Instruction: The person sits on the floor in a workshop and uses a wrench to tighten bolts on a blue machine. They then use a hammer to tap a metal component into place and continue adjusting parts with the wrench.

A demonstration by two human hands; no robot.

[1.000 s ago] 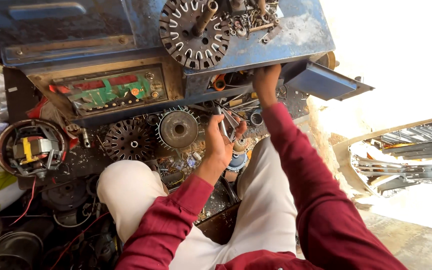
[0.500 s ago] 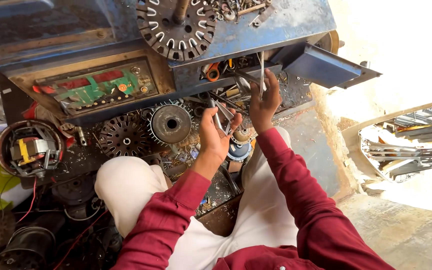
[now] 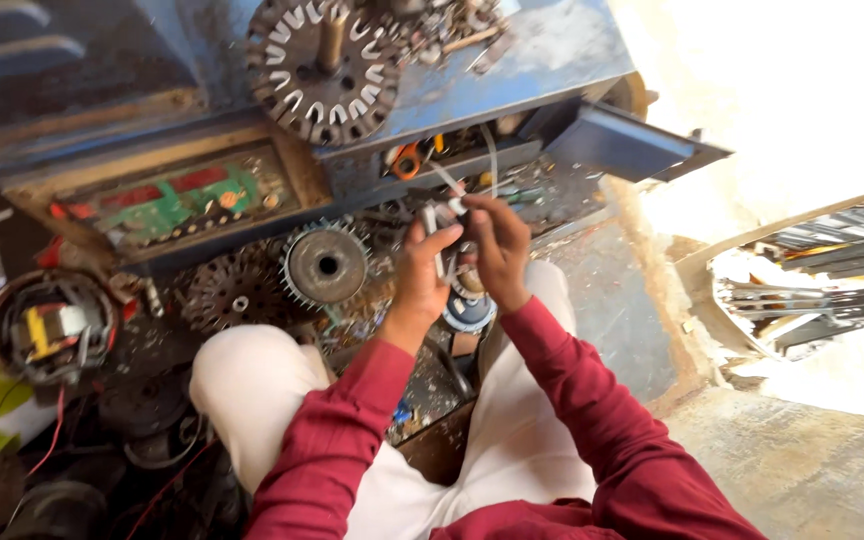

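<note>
My left hand (image 3: pixel 420 268) and my right hand (image 3: pixel 501 243) meet above my lap, in front of an open blue drawer (image 3: pixel 628 142). The left hand grips a small metal tool (image 3: pixel 439 222) with pale handles. My right hand pinches a thin pale strip (image 3: pixel 449 180) that rises toward the drawer; its fingertips touch the tool. A round blue and white part (image 3: pixel 468 312) lies just below both hands, partly hidden by them. Both sleeves are maroon, and my knees are in white trousers.
A slotted round metal disc (image 3: pixel 317 60) lies on the blue bench top. Below it sit a green circuit board (image 3: pixel 184 196), a toothed metal rotor (image 3: pixel 327 265) and a wound motor part (image 3: pixel 47 325). An orange-handled tool (image 3: pixel 407 160) lies in the drawer. Bright ground lies right.
My right hand came down out of the drawer with the thin strip and joined my left hand, which rose slightly. The view shifted so the bench sits lower.
</note>
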